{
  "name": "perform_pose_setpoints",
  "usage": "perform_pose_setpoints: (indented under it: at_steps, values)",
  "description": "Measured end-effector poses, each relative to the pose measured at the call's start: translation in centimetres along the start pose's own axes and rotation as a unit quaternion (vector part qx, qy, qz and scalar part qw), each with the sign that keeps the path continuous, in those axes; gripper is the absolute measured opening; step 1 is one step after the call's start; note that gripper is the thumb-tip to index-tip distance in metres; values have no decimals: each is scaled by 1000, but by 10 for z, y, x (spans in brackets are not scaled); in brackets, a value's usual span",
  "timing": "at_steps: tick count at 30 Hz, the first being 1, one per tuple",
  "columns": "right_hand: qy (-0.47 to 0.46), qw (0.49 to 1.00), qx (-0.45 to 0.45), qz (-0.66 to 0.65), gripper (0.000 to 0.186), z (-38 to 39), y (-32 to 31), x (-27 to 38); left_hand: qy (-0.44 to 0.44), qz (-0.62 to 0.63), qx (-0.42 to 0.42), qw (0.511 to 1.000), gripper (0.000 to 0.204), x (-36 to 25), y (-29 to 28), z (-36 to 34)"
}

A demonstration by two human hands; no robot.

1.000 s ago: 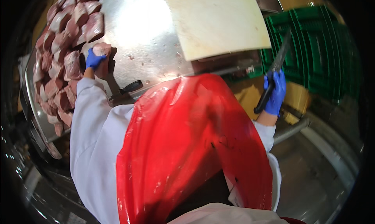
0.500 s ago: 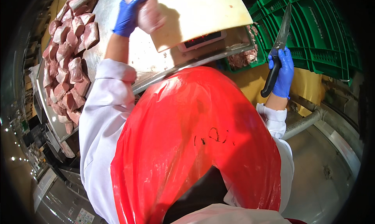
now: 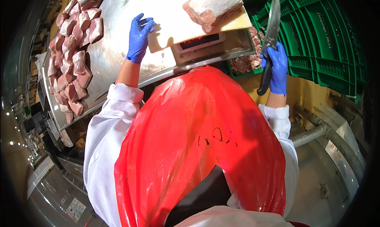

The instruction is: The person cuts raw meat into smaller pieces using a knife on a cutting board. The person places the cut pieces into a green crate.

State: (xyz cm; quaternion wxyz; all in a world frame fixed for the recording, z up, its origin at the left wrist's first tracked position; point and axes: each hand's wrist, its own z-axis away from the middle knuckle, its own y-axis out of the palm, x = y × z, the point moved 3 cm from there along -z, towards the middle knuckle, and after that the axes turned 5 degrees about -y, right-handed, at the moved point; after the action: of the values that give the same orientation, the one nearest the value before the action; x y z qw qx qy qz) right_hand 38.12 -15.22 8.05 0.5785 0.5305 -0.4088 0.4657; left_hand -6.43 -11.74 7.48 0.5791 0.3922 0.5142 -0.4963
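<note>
My left hand [image 3: 137, 39], in a blue glove, is open with curled fingers at the left edge of the cream cutting board [image 3: 174, 25], holding nothing. A large piece of pale pink meat [image 3: 211, 9] with a white fat layer lies on the board, to the right of that hand. Under the board's front edge is a scale [image 3: 186, 45] with a red display. My right hand [image 3: 277, 66], also blue-gloved, grips the black handle of a long knife [image 3: 272, 19], blade pointing up, at the right of the board.
Several meat chunks [image 3: 69, 64] lie piled on the left of the steel table [image 3: 111, 21]. Green crates [image 3: 312, 41] stand at the right, with meat pieces [image 3: 245, 60] in a container below the board. A metal rail [image 3: 306, 136] runs beside me at the lower right.
The meat piece my left hand carried from the left is now lying on the board. That hand has let go and drawn down slightly. The knife has shifted a little leftward.
</note>
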Motion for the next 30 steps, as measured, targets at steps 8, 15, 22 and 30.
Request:
perform_pose_setpoints:
  at_steps: [8,15,22,30]
  values:
    - [-104,991,75,31,36,-105,39,-21,159,-253,-88,950,61,0,94,23]
    - [-178,983,28,-27,14,-185,85,-35,243,-382,-93,887,45,3,144,1]
    - [-177,979,56,79,34,-157,104,-48,146,-272,-84,947,28,13,89,-21]
    - [-338,790,92,503,60,-74,168,-14,158,-230,-101,955,24,26,83,-12]
